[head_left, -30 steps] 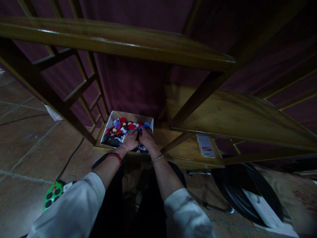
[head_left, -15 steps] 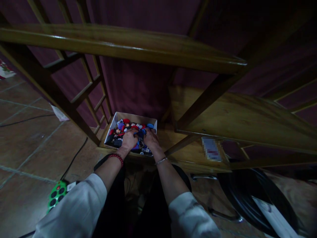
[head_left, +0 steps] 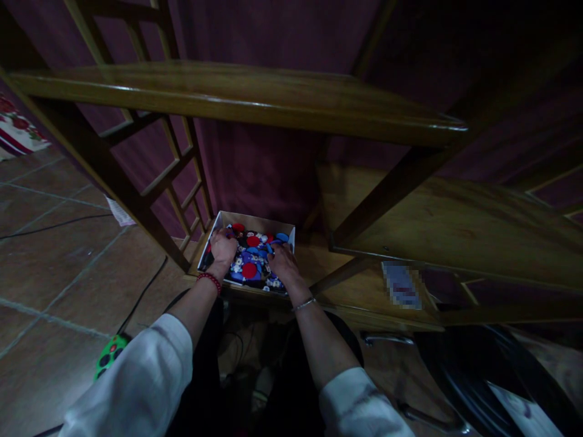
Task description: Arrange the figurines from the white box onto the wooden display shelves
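Working both hands inside an open white-walled box, set on a low wooden shelf in front of a dark purple curtain. Packed with small patterned pieces in red, blue, black and white, some plain and round. Too dim and small to make out exactly.

Got left hand at the box's left side, towards the back, palm down, with fingers curled in among the pieces. Can't tell how tightly closed, or whether gripping one, with tips hidden. Got right hand at the right side, with fingers half bent and down on blue pieces. Touching them; can't confirm a hold. Spaced apart, hand to hand, with pieces showing between, including a red disc near the front edge.

Wearing a red beaded bracelet on left wrist, thin silvery band on right, below pale sleeves.

Also in view: blurred-out flat item on the same shelf, right of the box; wooden lattice to the left; wooden rail across the top; green device on tiled floor, lower left, by a black cable; black round object, lower right.
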`<control>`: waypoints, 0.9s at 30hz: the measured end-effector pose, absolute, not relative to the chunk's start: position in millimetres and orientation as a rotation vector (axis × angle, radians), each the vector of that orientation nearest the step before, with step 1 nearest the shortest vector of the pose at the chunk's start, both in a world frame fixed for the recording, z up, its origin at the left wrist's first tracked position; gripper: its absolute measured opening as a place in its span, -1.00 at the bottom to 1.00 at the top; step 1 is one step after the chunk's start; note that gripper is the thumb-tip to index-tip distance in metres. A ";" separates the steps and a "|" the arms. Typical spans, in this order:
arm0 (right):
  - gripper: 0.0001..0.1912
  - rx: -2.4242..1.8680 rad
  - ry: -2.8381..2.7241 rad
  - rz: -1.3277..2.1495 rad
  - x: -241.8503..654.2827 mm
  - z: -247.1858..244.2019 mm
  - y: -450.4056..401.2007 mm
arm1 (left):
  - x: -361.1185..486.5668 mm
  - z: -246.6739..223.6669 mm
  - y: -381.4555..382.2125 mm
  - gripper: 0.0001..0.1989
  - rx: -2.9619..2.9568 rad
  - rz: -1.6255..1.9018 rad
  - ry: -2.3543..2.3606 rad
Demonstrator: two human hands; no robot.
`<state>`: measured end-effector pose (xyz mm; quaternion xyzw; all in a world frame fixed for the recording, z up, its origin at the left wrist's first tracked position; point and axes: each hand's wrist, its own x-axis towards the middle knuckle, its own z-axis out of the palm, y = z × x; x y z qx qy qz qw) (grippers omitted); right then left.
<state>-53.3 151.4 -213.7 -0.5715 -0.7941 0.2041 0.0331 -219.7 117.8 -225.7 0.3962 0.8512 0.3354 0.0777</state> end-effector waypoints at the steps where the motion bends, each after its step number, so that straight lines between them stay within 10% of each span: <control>1: -0.65 -1.749 -2.445 0.633 -52.8 -214.3 151.7 | -219.8 -225.2 117.8 -0.71 1.255 1.010 2.546; 27: -0.64 -1.593 -2.502 0.601 -50.5 -221.0 149.7 | -182.4 -202.9 66.2 -0.72 1.342 0.966 2.130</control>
